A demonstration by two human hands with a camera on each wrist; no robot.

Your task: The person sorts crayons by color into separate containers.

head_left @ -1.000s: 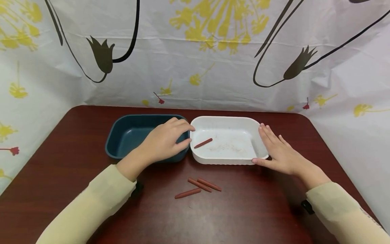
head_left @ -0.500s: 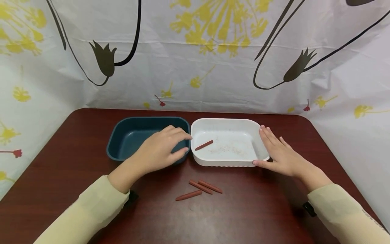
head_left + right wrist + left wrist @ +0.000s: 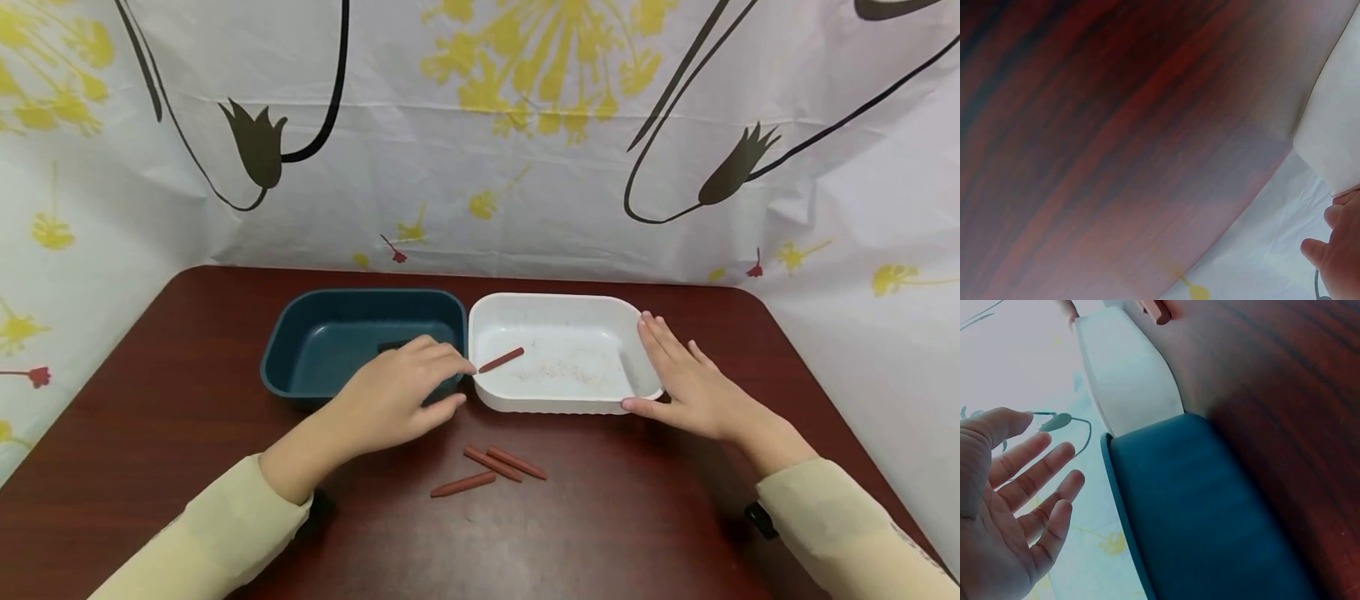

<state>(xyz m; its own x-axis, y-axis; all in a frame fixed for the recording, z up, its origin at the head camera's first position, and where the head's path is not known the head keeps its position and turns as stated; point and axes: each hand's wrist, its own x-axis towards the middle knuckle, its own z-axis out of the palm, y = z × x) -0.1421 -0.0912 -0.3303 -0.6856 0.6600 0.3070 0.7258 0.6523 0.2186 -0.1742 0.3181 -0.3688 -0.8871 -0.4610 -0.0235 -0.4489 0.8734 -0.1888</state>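
Observation:
My left hand (image 3: 397, 392) hovers over the front right corner of a dark teal basin (image 3: 318, 350), fingers loosely bent and nothing in them. Its fingertips are close to the left end of a white basin (image 3: 558, 406) that stands right beside the teal one. In the left wrist view the palm and spread fingers (image 3: 1029, 481) show beside the teal basin's wall. My right hand (image 3: 690, 387) rests along the white basin's right end, fingers straight, thumb at the front corner. One reddish-brown crayon (image 3: 501, 360) lies inside the white basin at its left.
Three similar crayons (image 3: 492, 464) lie on the dark wood table (image 3: 585, 525) in front of the basins. Faint brown smudges mark the white basin's floor. A patterned white cloth (image 3: 525, 225) hangs behind and beside the table.
My left hand has come away from the rim between the basins, toward me and slightly left. The right hand stays at the white basin, and the crayons lie as before.

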